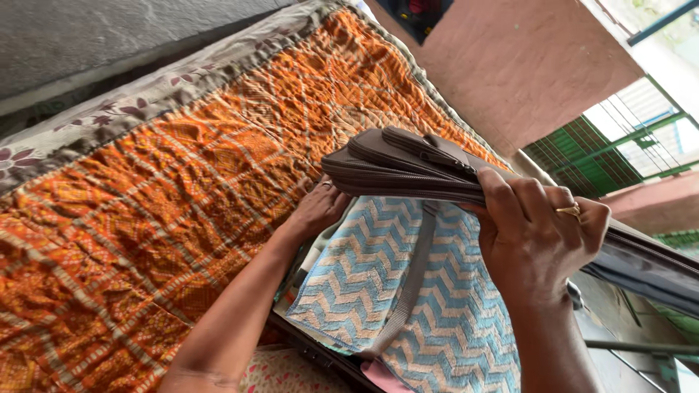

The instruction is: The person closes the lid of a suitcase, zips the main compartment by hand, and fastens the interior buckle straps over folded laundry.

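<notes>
Two hands work at an open suitcase on a bed. My right hand [535, 236], a gold ring [569, 211] on one finger, has its fingers [502, 191] closed over the edge of the grey-brown suitcase lid [408, 166], holding it raised. My left hand [317, 207] lies flat, fingers spread and gripping nothing, pressed against the cloth just under the lid's far corner.

Below the right fingers, between the two wrists, lies a folded towel [364, 276] with a blue-and-cream zigzag weave, soft and ribbed. A flat grey strap [411, 280] crosses it from the lid toward me. The towel's long axis runs away from me toward the lid's hinge side; I judge the left hand the nearer to its upper edge.

The lid is stiff, stitched fabric, with layered zip pockets showing as stacked rounded ridges. Its long edge runs crosswise, left to right, past the right fingers.

Left of the left fingers spreads an orange quilt [145, 218], crinkled, with a pale lattice print and a floral border [124, 109].
</notes>
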